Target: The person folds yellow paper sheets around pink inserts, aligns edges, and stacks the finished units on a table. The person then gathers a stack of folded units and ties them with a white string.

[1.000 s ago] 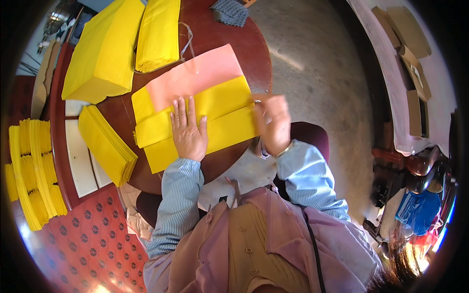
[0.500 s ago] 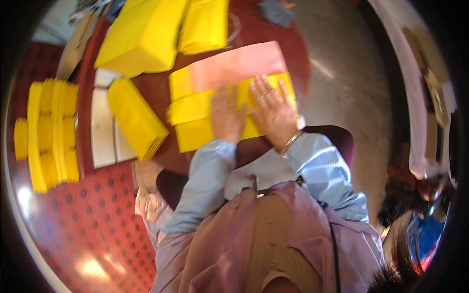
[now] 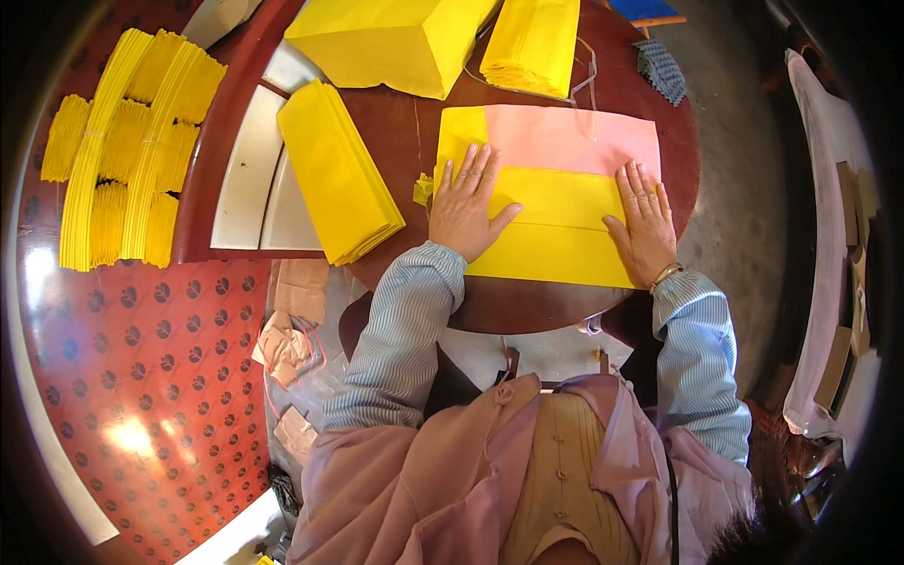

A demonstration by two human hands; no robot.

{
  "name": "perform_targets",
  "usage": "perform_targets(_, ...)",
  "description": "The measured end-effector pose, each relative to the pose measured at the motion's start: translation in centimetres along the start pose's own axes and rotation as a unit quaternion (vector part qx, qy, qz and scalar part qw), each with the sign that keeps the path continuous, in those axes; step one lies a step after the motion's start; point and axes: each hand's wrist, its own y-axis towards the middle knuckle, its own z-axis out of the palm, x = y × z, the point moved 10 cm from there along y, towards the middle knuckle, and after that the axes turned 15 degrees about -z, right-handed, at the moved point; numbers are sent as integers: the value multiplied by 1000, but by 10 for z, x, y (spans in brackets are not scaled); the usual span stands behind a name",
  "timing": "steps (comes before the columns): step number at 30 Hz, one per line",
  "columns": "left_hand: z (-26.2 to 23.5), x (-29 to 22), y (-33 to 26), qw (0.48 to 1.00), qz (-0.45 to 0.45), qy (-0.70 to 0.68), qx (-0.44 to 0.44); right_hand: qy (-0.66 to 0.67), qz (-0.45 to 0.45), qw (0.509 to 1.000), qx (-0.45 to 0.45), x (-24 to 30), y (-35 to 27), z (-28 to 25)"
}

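A yellow paper sheet (image 3: pixel 556 250) with folds across it lies flat before me, a pink panel (image 3: pixel 574 137) showing along its far side. My left hand (image 3: pixel 467 202) rests palm down on the sheet's left part, fingers stretched and thumb pointing inward. On its right edge lies my right hand (image 3: pixel 646 226), flat too, with a bracelet at the wrist. Neither hand grips anything. Left of the sheet is a stack of folded yellow paper (image 3: pixel 339 174), bag-like in shape.
The round dark red table (image 3: pixel 395 132) also bears a large yellow paper block (image 3: pixel 377 42), another folded yellow stack (image 3: pixel 532 42) and a grey-blue cloth (image 3: pixel 661 72). Bundled yellow stacks (image 3: pixel 127 151) lie on the red patterned surface (image 3: pixel 169 358) at left. Cardboard pieces (image 3: pixel 833 367) stand far right.
My hands have moved apart, from the sheet's middle to its left and right sides. The sheet now lies flatter and squarer, and the view has shifted.
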Motion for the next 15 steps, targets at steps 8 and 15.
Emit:
perform_targets(8, 7, 0, -1, 1000, -4, 22, 3, -1, -15, 1000, -16, -1, -1, 3)
perform_targets(15, -31, -7, -24, 990, -60, -36, -119, -13, -17, 999, -36, 1, -1, 0)
